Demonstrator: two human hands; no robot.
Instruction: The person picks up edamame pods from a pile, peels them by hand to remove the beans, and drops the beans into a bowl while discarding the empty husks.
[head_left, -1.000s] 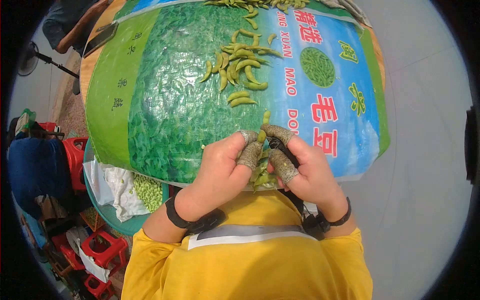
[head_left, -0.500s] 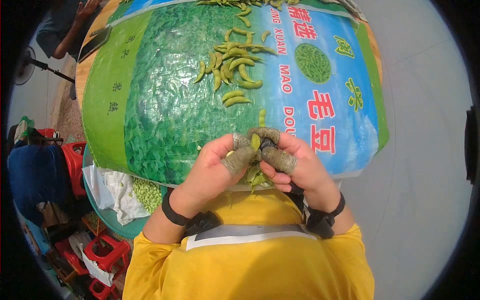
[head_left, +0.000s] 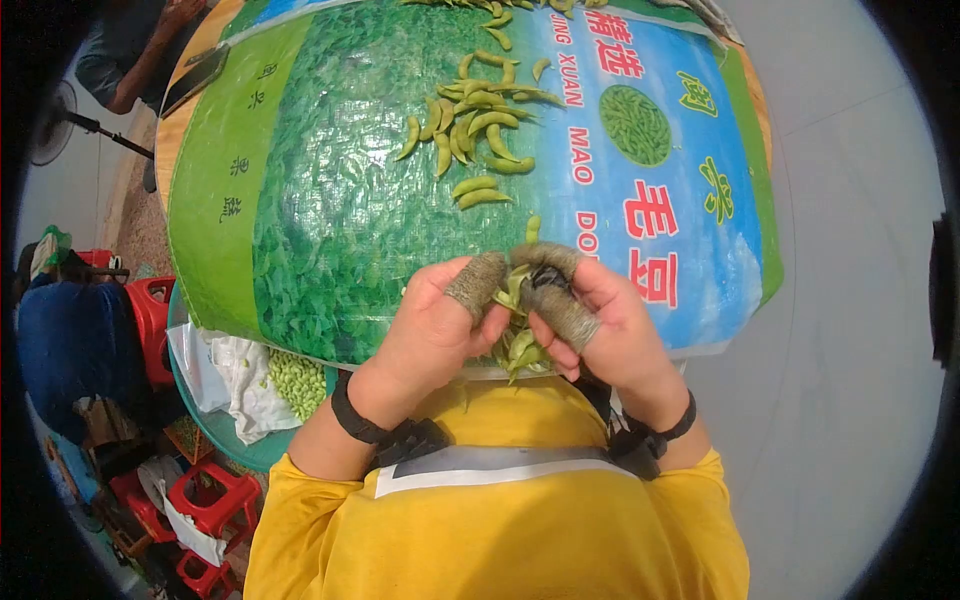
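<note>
My left hand [head_left: 450,305] and my right hand [head_left: 600,315] meet over the near edge of the printed sack [head_left: 340,200]. Wrapping covers the thumb and a finger of the right hand and at least one digit of the left. An opened green pod [head_left: 514,288] is pinched between the fingertips, nearest the right thumb. Below the hands lie pod shells [head_left: 524,350]. One whole pod [head_left: 533,227] sits just beyond the right fingers. Farther off is a loose pile of pods [head_left: 470,115], with two pods [head_left: 480,192] on its near side.
More pods [head_left: 500,15] lie along the far edge. A dark phone [head_left: 195,80] rests on the wooden table at the far left. Shelled beans [head_left: 297,385] and a white cloth [head_left: 243,385] sit in a green basin [head_left: 225,432]. Red stools [head_left: 215,505] and another person's arm [head_left: 145,65] are at left.
The left thumb and fingers have drawn slightly apart from the right ones, and the pod between them now looks split open. The sack and pods appear shifted slightly right in view.
</note>
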